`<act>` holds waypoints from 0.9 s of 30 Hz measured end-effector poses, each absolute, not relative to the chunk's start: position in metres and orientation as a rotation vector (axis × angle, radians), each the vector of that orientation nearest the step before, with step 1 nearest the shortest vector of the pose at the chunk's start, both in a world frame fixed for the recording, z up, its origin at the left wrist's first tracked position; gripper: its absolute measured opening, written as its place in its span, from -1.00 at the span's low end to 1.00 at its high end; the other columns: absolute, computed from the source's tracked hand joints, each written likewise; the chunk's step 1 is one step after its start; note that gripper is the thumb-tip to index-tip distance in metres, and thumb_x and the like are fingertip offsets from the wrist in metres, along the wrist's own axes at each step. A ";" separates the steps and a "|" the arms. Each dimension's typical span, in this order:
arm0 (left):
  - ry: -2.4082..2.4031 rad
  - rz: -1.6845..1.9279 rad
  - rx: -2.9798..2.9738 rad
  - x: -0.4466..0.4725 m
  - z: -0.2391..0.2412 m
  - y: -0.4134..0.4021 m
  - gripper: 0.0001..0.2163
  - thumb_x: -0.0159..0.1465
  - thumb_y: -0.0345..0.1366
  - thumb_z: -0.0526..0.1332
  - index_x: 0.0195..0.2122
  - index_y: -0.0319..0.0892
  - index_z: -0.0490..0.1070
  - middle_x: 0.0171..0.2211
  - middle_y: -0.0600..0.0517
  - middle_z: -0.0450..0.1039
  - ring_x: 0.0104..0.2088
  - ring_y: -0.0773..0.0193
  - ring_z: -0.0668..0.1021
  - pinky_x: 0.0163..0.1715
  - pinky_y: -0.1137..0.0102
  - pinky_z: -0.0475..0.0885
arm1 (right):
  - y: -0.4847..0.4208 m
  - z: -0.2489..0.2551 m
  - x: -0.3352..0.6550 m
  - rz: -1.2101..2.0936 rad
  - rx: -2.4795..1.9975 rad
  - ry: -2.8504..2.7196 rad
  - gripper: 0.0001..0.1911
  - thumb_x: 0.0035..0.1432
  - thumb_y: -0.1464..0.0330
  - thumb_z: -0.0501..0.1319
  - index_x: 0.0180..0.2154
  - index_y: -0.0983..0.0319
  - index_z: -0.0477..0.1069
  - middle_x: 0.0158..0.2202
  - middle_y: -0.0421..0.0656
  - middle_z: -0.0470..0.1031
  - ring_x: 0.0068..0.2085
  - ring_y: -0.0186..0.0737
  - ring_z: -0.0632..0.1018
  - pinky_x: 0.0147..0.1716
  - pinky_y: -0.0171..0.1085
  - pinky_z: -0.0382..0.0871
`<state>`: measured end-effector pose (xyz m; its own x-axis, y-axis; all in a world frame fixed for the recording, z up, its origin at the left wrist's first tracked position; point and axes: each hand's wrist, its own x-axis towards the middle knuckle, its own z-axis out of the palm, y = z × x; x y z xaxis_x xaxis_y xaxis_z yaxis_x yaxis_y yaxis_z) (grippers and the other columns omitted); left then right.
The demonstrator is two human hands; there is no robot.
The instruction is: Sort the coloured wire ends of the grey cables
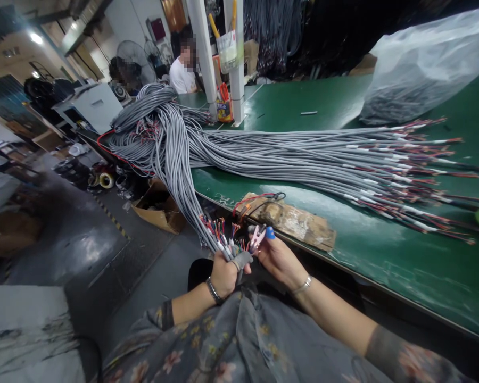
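Note:
My left hand (226,274) is wrapped round a bundle of grey cables (183,175) close to their ends, with a grey cover on its thumb. Stripped coloured wires (219,229) fan out above that grip. Just right of them, my right hand (277,260) is closed in a pinch, and one fingertip wears a blue cover (270,233). A small pinkish piece (257,238) shows at its fingertips; I cannot tell whether it is a finger wrap or something held. The bundle hangs over the table edge from a larger pile of grey cable (155,111).
More grey cables (283,154) lie along the green table (403,276), stripped ends to the right. A worn wooden block (291,218) with wires sits by the edge. Beyond are white posts (233,64), a clear plastic bag (423,69) and a seated person (182,72). A cardboard box (159,210) stands below.

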<state>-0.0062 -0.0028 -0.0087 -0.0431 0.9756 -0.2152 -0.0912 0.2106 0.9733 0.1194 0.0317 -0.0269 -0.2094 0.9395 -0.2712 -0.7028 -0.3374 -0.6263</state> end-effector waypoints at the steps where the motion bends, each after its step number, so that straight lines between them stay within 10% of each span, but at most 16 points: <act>1: 1.278 1.120 0.977 -0.007 -0.009 -0.003 -0.71 0.00 -0.14 0.31 -0.71 -0.21 0.38 -0.76 0.06 0.34 -0.70 0.41 0.33 -0.63 0.46 0.19 | 0.031 -0.027 0.119 1.799 -0.747 -0.445 -0.60 -0.20 0.00 0.38 -0.41 0.16 0.54 -0.49 -0.20 0.52 -0.47 -0.27 0.43 -0.46 -0.28 0.32; 27: 1.278 1.165 0.963 -0.008 -0.010 -0.004 -0.63 0.03 -0.06 0.28 -0.77 -0.20 0.34 -0.79 0.07 0.27 -0.74 0.45 0.23 -0.66 0.46 0.14 | 0.026 -0.020 0.126 1.823 -0.780 -0.569 -0.64 -0.05 0.02 0.31 -0.41 0.18 0.53 -0.47 -0.17 0.49 -0.47 -0.28 0.40 -0.48 -0.29 0.30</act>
